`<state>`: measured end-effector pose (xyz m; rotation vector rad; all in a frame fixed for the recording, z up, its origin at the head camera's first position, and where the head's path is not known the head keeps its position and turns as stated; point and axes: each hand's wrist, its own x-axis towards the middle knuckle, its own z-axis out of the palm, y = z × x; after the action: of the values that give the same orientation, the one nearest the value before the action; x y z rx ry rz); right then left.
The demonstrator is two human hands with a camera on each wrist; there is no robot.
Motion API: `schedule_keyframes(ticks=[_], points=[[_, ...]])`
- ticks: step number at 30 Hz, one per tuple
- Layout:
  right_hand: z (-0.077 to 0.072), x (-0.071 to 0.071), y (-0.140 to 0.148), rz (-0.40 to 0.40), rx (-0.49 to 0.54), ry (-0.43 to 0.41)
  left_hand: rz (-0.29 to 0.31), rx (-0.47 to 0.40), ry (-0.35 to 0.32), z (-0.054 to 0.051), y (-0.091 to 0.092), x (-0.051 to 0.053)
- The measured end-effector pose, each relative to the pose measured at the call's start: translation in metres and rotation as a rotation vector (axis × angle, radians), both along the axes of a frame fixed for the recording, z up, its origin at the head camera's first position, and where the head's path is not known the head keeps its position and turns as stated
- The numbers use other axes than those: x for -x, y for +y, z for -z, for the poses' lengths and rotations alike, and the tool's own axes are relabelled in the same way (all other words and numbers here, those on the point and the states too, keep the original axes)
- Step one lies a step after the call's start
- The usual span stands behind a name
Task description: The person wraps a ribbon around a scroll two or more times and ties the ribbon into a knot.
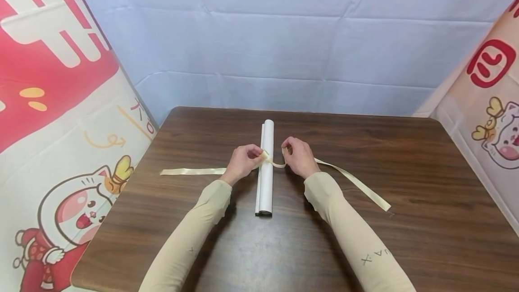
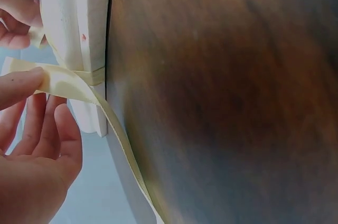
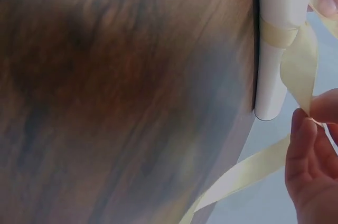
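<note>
A white rolled sheet [image 1: 266, 184] lies lengthwise on the table, with a pale yellow ribbon [image 1: 352, 177] wrapped round its middle. Just left of the roll, my left hand [image 1: 242, 162] pinches a folded piece of the ribbon between thumb and fingers; the left wrist view shows this ribbon [image 2: 68, 82] crossing over itself at the roll. On the other side, my right hand [image 1: 299, 156] pinches the ribbon's other part a short way from the roll. In the right wrist view the ribbon [image 3: 300, 68] runs twisted from the roll to those fingertips.
Both ribbon tails trail out over the brown wooden table [image 1: 405, 157], one to the left and one to the right. A pale blue cloth [image 1: 275, 48] hangs behind the table. Printed cartoon panels [image 1: 81, 125] stand at both sides.
</note>
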<state>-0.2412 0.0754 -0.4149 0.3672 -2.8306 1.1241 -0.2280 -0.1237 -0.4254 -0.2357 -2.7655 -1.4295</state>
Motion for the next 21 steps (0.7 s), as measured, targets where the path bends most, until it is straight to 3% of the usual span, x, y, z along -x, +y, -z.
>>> schedule_keyframes(ticks=[14,21], points=[[0.002,0.001,-0.007,-0.103,0.044,0.010,0.017,-0.013,-0.020,0.000,0.002,0.001],[0.003,0.001,-0.013,-0.128,0.056,0.004,0.024,-0.026,0.031,-0.001,0.000,-0.001]])
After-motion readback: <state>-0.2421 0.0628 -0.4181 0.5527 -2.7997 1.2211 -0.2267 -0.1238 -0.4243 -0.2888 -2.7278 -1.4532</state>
